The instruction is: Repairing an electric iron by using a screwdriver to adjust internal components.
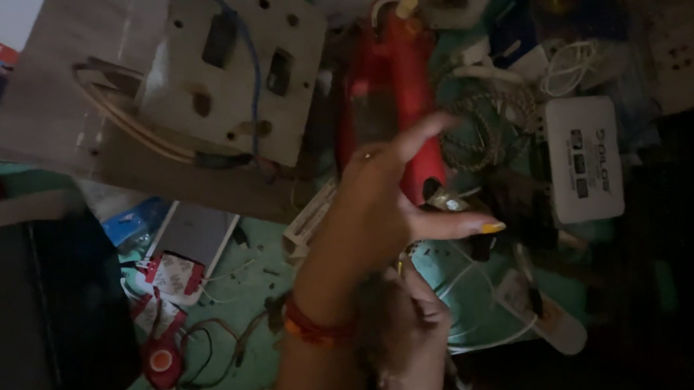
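My left hand (378, 209) is raised over the cluttered bench with its back toward me, fingers spread and thumb pointing right; a red thread band circles its wrist. It holds nothing that I can see. My right hand (409, 323) lies below it, partly covered by the left wrist, with its fingers curled near thin white wires (473, 290). The dim light hides whether it grips anything. A red cylindrical tool (408, 70) lies just beyond the left fingertips.
A grey switchboard panel (235, 68) with a blue wire sits at the back left. A white box (584, 160) and coiled cords (483, 129) are to the right. At left are a flat white device (198, 231), a red round part (160, 359) and a dark case (51, 305).
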